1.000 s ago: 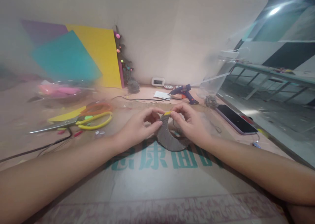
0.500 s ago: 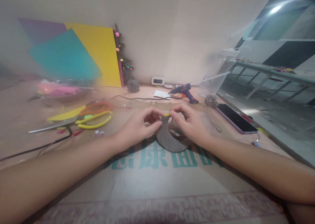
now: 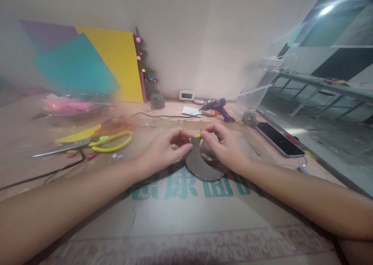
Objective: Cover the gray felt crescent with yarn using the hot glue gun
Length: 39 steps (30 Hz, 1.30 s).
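- Left hand (image 3: 171, 145), centre of frame: thumb and forefinger bent in, gripping the narrow upper tip of a grey crescent (image 3: 204, 171). Remaining fingers curl under; exact contact there can't be told.
- Right hand (image 3: 225, 146), just right of centre: thumb and forefinger pinching the end of a small yellow strip (image 3: 197, 135) at that same tip. Lower fingers partly hidden.
- Crescent sits mid-frame between the hands, broad curve downward, surface finely ridged as if wound with cord. Its right end runs in beneath the right hand, out of sight. Whether it rests on the printed sheet (image 3: 177, 218) or hangs just above, can't tell.
- Risk, in my judgement: the strip is small and held by its edge only; a loosened right pinch could let it skew or drop.
- Risk: uneven pull between the hands could twist the crescent's thin tip, or fray the ridges if they are indeed wound cord.
- Risk: a loose cord loop (image 3: 257, 151) lies near the right wrist; a sideways sweep might snag it.
- Upper centre: glue gun (image 3: 220, 109) on its side, cable trailing left. If hot, a far reach could mean a burn.
- Left of frame: scissors (image 3: 83, 143), blades pointing left, well apart from the fingers; the left forearm could knock them if it swings out.
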### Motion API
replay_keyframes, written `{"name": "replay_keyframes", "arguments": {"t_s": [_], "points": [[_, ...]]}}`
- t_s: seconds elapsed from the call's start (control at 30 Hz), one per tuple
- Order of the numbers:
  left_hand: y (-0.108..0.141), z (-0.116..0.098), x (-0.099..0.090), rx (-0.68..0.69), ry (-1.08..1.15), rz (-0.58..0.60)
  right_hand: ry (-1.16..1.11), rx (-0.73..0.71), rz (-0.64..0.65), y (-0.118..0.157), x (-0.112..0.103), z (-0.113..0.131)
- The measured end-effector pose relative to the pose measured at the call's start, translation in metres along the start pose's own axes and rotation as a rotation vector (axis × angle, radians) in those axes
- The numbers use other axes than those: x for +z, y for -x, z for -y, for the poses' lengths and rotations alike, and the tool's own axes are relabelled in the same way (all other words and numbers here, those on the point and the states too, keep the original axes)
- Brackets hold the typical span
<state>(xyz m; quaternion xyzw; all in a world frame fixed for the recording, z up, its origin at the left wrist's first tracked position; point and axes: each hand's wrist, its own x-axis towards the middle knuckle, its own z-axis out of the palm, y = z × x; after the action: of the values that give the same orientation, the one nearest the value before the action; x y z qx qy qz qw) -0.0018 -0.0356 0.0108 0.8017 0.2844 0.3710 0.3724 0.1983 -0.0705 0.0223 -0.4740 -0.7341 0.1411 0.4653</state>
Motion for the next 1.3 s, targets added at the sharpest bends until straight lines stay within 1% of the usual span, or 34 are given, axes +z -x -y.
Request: {"name": "replay_keyframes", "arguments": {"t_s": [0.17, 0.53, 0.7, 0.8, 1.0, 1.3], "points": [[-0.0005, 0.0000, 0.0004, -0.006, -0.010, -0.012, 0.000, 0.004, 0.010, 0.0007, 0.0005, 0.0012], [-0.0016, -0.0022, -0.0003, -0.004, -0.029, 0.016, 0.028, -0.008, 0.016, 0.0009, 0.0002, 0.0029], [0.0005, 0.0019, 0.0027, -0.024, 0.088, 0.020, 0.028, -0.049, 0.014, 0.0004, 0.0007, 0.0011], [0.0007, 0.0023, 0.0029, -0.034, 0.150, 0.019, 0.029, -0.046, 0.008, -0.0001, 0.0008, 0.0002], [-0.0003, 0.0008, 0.0003, -0.002, 0.025, 0.030, 0.034, -0.061, 0.006, -0.0002, 0.0013, -0.0020], [-0.0002, 0.0013, 0.0002, 0.012, -0.050, 0.003, 0.049, -0.078, 0.003, 0.0021, 0.0004, 0.0020]]}}
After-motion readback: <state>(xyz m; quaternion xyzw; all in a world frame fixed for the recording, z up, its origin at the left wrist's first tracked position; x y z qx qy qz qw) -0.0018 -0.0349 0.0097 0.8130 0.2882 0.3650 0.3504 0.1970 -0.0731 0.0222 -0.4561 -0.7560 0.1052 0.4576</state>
